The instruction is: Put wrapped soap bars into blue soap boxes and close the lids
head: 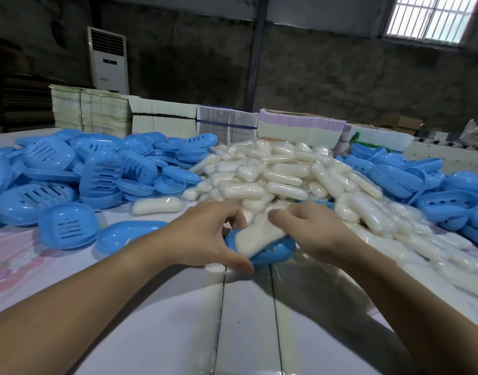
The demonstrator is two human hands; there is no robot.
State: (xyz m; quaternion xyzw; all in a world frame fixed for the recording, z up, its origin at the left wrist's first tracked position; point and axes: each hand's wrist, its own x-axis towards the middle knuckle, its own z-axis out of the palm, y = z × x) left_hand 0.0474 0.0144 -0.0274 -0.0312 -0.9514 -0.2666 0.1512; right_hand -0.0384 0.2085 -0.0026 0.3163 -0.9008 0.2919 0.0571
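An open blue soap box (275,252) lies on the white table in front of me, at the foot of the soap heap. My left hand (205,234) grips its left side, thumb along the near rim. A wrapped white soap bar (256,236) lies tilted in the box, and my right hand (310,228) pinches its upper end. A second blue piece (320,203) shows just behind my right hand; whether it is this box's lid I cannot tell.
A big heap of wrapped soap bars (281,174) fills the middle. Piles of blue boxes and lids lie at left (70,180) and right (421,185). One loose bar (156,205) lies left of my hands. Stacked flat cartons (227,123) line the far edge.
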